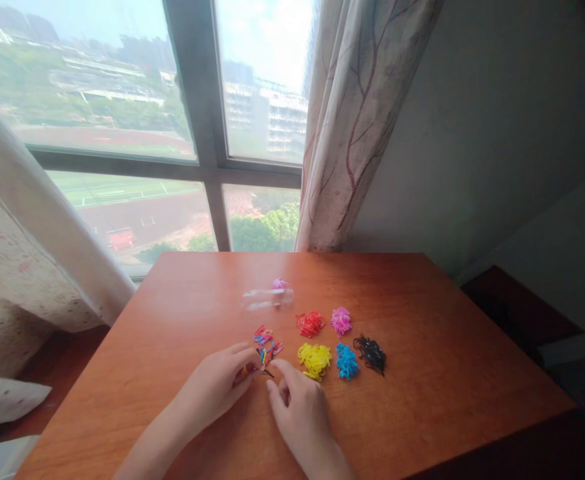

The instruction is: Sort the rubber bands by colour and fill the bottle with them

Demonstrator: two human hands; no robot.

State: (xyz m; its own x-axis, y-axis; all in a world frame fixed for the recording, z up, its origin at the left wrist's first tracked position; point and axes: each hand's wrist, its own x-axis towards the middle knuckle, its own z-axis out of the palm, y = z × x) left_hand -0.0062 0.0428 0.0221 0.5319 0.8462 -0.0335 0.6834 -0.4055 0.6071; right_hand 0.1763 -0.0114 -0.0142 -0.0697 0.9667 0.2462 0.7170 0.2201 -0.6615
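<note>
A mixed pile of small coloured rubber bands lies on the table just ahead of my fingertips. My left hand is at its near left side, fingers curled in toward the thumb; whether a band is pinched there is too small to make out. To the right, my right hand rests low over the table with thumb and index finger apart. A short black band shows between the two hands. Beside my right hand is a heap of yellow rubber bands, with blue bands and black bands further right.
Red bands and pink bands form heaps farther back. Behind the mixed pile lies a clear plastic container, with a small pink-purple item by it. The wooden table stands against a window with curtains.
</note>
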